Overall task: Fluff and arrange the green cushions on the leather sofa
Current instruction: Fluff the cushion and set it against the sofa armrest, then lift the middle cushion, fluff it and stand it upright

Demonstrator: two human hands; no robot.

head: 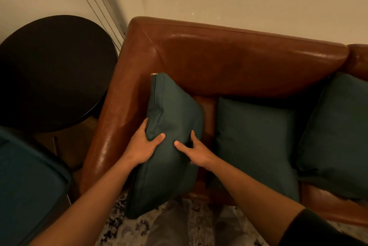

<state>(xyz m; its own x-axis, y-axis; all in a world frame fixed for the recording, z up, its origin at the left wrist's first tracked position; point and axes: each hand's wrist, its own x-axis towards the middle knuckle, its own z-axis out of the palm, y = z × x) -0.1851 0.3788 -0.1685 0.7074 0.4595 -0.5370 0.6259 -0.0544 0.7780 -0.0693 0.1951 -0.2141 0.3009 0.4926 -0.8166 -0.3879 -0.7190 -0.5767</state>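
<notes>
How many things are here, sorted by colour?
Green cushions on the sofa: 3, held cushion, middle cushion, right cushion
Brown leather sofa: 1
Black round table: 1
Total: 5

The right cushion (336,132) runs off the frame's edge. The held cushion (169,146) hides the left hand (142,145) fingers (thumb shows).

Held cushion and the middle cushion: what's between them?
Only a strip of bare leather seat separates the held cushion from the middle cushion, seen in the head view.
</notes>
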